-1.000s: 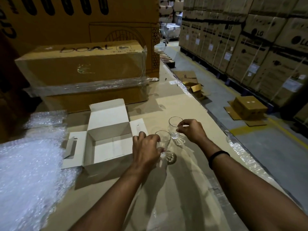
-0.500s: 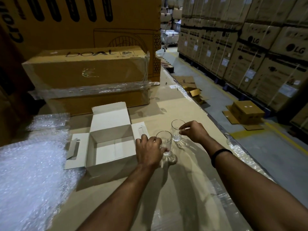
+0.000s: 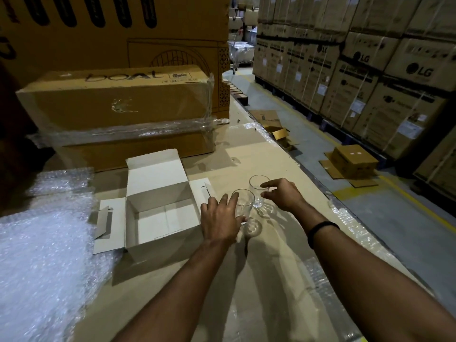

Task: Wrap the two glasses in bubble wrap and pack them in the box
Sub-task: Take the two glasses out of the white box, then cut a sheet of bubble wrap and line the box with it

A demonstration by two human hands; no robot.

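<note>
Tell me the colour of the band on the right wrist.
Black, a plain wristband, seen clearly in the head view.

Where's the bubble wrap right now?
The bubble wrap lies at the left of the head view, on the cardboard surface beside the open white box.

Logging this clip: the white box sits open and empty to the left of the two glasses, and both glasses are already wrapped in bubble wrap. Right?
Not quite. In the head view both glasses are bare, upright on the table. The bubble wrap lies unused at far left. The white box is open and empty, left of them.
</note>
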